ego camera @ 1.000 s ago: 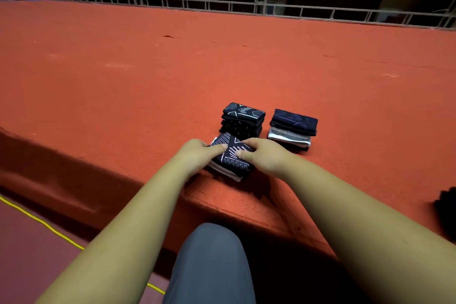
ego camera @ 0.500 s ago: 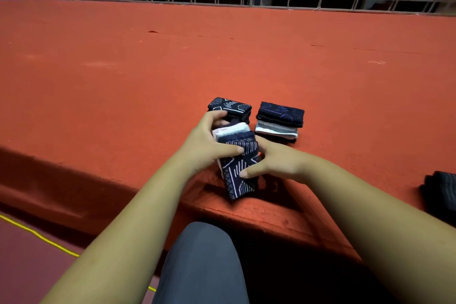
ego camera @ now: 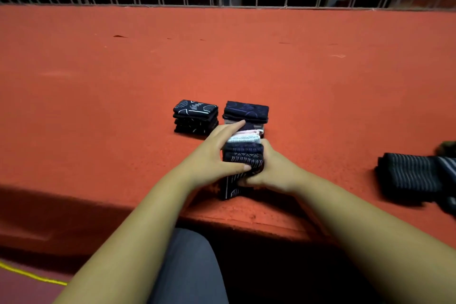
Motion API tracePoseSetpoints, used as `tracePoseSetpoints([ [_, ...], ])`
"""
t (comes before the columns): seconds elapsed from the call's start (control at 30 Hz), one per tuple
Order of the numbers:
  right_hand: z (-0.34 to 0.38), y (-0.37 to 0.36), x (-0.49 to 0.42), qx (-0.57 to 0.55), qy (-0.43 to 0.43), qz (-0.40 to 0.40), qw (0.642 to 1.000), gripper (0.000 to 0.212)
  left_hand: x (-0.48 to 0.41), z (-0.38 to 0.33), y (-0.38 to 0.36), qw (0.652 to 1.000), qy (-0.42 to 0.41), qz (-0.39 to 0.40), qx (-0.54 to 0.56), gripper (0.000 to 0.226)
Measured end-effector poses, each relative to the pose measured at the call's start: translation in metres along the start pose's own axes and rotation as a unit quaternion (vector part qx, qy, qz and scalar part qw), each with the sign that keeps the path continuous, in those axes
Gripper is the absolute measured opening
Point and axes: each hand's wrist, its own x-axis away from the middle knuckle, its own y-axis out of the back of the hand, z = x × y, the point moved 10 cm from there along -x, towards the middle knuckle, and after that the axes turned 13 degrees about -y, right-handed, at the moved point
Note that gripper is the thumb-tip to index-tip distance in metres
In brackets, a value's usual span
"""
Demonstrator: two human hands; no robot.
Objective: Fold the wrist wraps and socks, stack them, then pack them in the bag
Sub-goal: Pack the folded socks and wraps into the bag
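Note:
Both my hands hold a bundle of folded socks (ego camera: 243, 153), dark patterned with white and pink layers, turned on its side near the front edge of the red platform (ego camera: 123, 86). My left hand (ego camera: 217, 153) grips its left side, thumb across the front. My right hand (ego camera: 271, 170) grips the right side. Behind it stand two stacks: a black patterned stack (ego camera: 196, 117) at the left and a dark navy stack (ego camera: 246, 111) at the right, partly hidden by the bundle.
A dark striped fabric item (ego camera: 417, 175) lies at the right edge of the platform. A metal truss railing (ego camera: 222, 0) runs along the far side. My grey-trousered knee (ego camera: 187, 266) is below the platform's front edge. A yellow line (ego camera: 29, 276) marks the floor.
The bundle has been lifted from flat on the platform and turned on its side, and now sits in front of the right stack. The view has shifted left, showing more of the striped item.

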Motion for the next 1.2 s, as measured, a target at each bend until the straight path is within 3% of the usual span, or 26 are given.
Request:
tracePoseSetpoints([
  [0.1,0.006,-0.001,0.000,-0.018,0.005,0.005,1.000,0.096,0.000,0.003,0.003,1.000,0.014,-0.001,0.000,0.103],
  [0.3,0.012,0.004,0.003,-0.073,0.004,-0.003,0.997,0.089,-0.003,-0.006,0.021,0.994,0.038,-0.089,0.059,0.091],
  [0.47,0.031,0.037,0.029,-0.153,-0.001,0.005,0.988,0.074,-0.013,-0.010,0.014,0.947,0.076,-0.150,0.272,0.105],
  [0.63,0.032,0.095,0.066,-0.133,-0.003,-0.051,0.990,0.072,-0.041,-0.042,-0.022,0.930,0.080,-0.062,0.353,0.076],
  [0.83,0.017,0.158,0.127,-0.131,0.005,-0.073,0.989,0.058,-0.085,-0.099,-0.070,0.910,0.043,-0.050,0.409,0.060],
  [1.07,-0.025,0.235,0.188,-0.183,-0.022,-0.140,0.973,0.068,-0.137,-0.164,-0.143,0.908,0.025,0.011,0.418,0.064],
  [1.2,-0.058,0.278,0.228,-0.213,-0.033,-0.174,0.961,0.059,-0.165,-0.205,-0.190,0.907,0.010,0.058,0.416,0.060],
])
